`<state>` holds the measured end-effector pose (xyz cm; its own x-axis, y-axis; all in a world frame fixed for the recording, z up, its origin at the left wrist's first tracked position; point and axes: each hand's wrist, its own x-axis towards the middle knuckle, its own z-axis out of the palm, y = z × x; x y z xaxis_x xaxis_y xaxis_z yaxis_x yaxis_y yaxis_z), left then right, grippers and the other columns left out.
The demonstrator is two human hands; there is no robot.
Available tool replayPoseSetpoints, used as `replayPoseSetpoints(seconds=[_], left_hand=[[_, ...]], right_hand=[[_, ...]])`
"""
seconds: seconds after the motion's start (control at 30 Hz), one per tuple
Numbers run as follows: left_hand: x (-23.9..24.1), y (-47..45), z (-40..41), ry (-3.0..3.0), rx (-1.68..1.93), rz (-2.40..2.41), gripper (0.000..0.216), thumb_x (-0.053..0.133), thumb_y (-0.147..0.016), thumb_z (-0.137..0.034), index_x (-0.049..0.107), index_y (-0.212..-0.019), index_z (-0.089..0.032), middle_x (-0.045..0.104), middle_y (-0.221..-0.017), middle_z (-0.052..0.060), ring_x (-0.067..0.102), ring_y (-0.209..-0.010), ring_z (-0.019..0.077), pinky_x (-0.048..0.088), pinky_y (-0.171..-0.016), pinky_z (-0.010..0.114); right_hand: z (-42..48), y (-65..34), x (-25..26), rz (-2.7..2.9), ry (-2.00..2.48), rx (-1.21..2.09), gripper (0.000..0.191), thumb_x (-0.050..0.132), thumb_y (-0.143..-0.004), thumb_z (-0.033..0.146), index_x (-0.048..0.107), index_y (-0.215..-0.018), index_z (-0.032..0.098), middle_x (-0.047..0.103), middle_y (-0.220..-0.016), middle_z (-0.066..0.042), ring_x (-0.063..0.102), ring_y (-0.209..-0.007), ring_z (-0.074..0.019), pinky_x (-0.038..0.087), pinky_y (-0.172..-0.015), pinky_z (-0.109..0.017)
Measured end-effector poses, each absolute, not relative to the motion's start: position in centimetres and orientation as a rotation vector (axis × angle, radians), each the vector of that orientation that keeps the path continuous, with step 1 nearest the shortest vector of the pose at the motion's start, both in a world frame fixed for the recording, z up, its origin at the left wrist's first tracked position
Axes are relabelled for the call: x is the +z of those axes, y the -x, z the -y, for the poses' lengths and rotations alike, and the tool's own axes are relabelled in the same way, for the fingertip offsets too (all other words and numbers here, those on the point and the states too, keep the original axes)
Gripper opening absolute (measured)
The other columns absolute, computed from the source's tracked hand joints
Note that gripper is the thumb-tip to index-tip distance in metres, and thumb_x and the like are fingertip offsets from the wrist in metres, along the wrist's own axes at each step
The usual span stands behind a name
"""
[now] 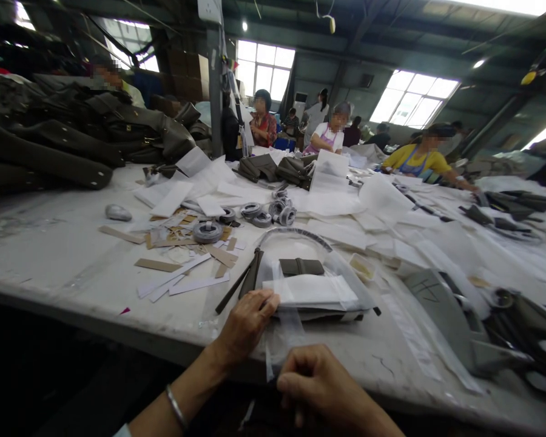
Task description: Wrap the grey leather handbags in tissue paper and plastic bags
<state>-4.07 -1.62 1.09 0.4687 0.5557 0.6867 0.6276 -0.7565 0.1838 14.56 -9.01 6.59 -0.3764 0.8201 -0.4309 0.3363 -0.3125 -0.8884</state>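
A dark olive handbag (301, 267) lies on the table in front of me, with clear plastic and white foam sheet (318, 292) over it. Its handle (295, 232), wrapped in film, arches away from me. My left hand (248, 318) is closed at the bag's near left corner, fingers curled over the edge of the covering. From there a clear plastic strip (284, 340) hangs toward me over the table edge. My right hand (316, 379) is closed in a fist beside the strip's lower end; whatever its fingers hold is hidden. A dark strap (234, 291) sticks out left of the bag.
Left of the bag lie paper strips (175, 284), cardboard pieces and several grey rolls (208, 231). A grey computer mouse (118, 212) sits farther left. Dark bags (45, 145) are heaped far left, others (505, 321) at right. Co-workers (414, 158) stand across the table (73, 261).
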Motion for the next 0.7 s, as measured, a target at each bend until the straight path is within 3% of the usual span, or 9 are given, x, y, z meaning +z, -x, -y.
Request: replayPoseSetpoints(seconds=[0.07,0.13,0.2,0.27,0.33,0.47,0.57,0.7], left_hand=[[1.4,4.2,1.5,2.628,-1.157,1.036,0.034,0.047,-0.093,-0.008,0.053,-0.125,-0.016,0.065,-0.116,0.011,0.062,-0.106,0.0241,0.055,-0.092,0.038],[1.7,4.3,1.3,2.639,-1.16,1.022,0.035,0.045,-0.093,-0.007,0.052,-0.126,-0.016,0.065,-0.116,0.011,0.062,-0.107,0.0238,0.056,-0.092,0.038],[1.7,4.4,1.2,2.634,-1.181,1.015,0.037,0.044,-0.092,-0.006,0.052,-0.126,-0.016,0.065,-0.116,0.011,0.062,-0.107,0.0236,0.056,-0.091,0.038],[1.6,4.3,1.2,2.609,-1.226,1.008,0.037,0.043,-0.091,-0.005,0.051,-0.126,-0.016,0.066,-0.114,0.011,0.062,-0.107,0.0232,0.057,-0.091,0.038],[1.4,4.3,1.2,2.596,-1.268,1.003,0.038,0.043,-0.091,-0.004,0.051,-0.126,-0.016,0.066,-0.112,0.011,0.063,-0.106,0.0226,0.056,-0.092,0.038],[0.9,4.4,1.2,2.625,-1.328,1.022,0.04,0.04,-0.092,-0.005,0.048,-0.13,-0.014,0.065,-0.115,0.012,0.062,-0.111,0.022,0.056,-0.095,0.037],[0.4,4.5,1.2,2.595,-1.397,1.043,0.036,0.039,-0.097,-0.011,0.045,-0.132,-0.013,0.059,-0.128,0.017,0.059,-0.119,0.0221,0.056,-0.096,0.036],[0.3,4.6,1.2,2.586,-1.397,1.019,0.031,0.043,-0.099,-0.016,0.047,-0.13,-0.014,0.047,-0.143,0.021,0.05,-0.132,0.0243,0.054,-0.1,0.039]], right_hand=[[8.8,-16.6,8.6,1.836,1.357,1.114,0.019,0.063,-0.086,0.034,0.067,-0.076,0.018,0.068,-0.064,-0.002,0.063,-0.052,-0.0136,0.047,-0.047,-0.022],[7.7,-18.3,9.9,2.043,1.198,0.441,0.012,0.061,-0.09,0.025,0.072,-0.094,0.021,0.074,-0.084,-0.006,0.07,-0.076,-0.0186,0.056,-0.069,-0.029],[6.0,-19.3,10.0,2.231,1.1,-0.006,0.032,0.058,-0.09,0.014,0.066,-0.12,0.023,0.07,-0.119,-0.01,0.065,-0.111,-0.026,0.053,-0.095,-0.042],[4.4,-19.3,9.1,2.427,1.007,-0.216,0.047,0.053,-0.09,0.008,0.057,-0.134,0.023,0.059,-0.139,-0.01,0.049,-0.133,-0.0293,0.041,-0.111,-0.053],[3.1,-18.7,7.9,2.509,0.869,-0.259,0.045,0.048,-0.092,0.005,0.057,-0.134,0.021,0.061,-0.137,-0.009,0.046,-0.137,-0.027,0.035,-0.115,-0.055],[2.5,-16.2,6.2,2.338,0.714,-0.085,0.035,0.048,-0.093,0.004,0.062,-0.121,0.02,0.073,-0.115,-0.006,0.061,-0.121,-0.0205,0.041,-0.113,-0.049],[3.0,-14.3,5.9,2.195,0.712,0.115,0.03,0.052,-0.092,0.005,0.064,-0.114,0.021,0.074,-0.107,-0.006,0.069,-0.106,-0.0172,0.049,-0.107,-0.041],[3.6,-13.5,5.6,2.088,0.794,0.267,0.019,0.06,-0.091,0.01,0.067,-0.103,0.023,0.075,-0.099,-0.002,0.071,-0.096,-0.0151,0.049,-0.107,-0.038]])
